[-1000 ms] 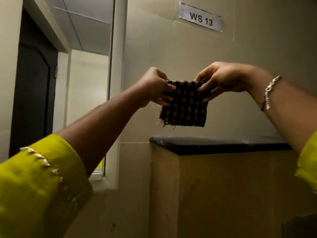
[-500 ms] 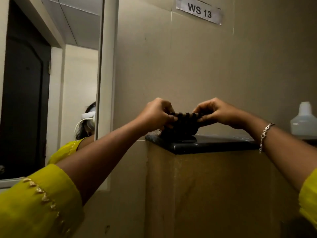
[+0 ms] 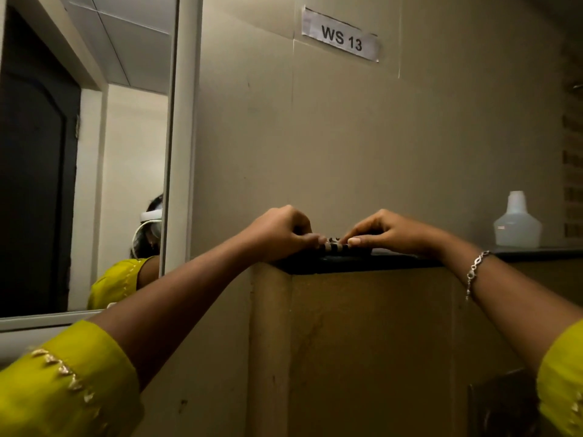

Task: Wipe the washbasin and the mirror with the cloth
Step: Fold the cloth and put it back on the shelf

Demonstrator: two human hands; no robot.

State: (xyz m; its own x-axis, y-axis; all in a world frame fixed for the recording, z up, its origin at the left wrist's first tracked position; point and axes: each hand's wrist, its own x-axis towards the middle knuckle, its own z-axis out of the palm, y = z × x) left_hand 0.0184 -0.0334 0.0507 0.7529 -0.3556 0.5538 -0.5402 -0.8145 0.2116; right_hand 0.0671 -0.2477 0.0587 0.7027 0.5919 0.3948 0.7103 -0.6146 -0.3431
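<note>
The dark checked cloth (image 3: pixel 335 247) lies folded flat on the black ledge top (image 3: pixel 410 261) of a tan partition. My left hand (image 3: pixel 280 231) and my right hand (image 3: pixel 381 231) both rest on it with curled fingers, thumbs and fingertips pinching its near edge. Most of the cloth is hidden under the hands. The white-framed mirror (image 3: pixel 94 152) hangs on the wall to the left and reflects a person in a yellow top. No washbasin is in view.
A white plastic bottle (image 3: pixel 517 225) without a cap stands on the ledge at the right. A paper label "WS 13" (image 3: pixel 340 37) is stuck on the beige wall above. The tan partition front (image 3: pixel 362 342) fills the space below the ledge.
Both hands lowered the cloth from mid-air, where it hung open, down onto the black ledge, where it now lies flattened. The view has shifted left, showing more of the mirror.
</note>
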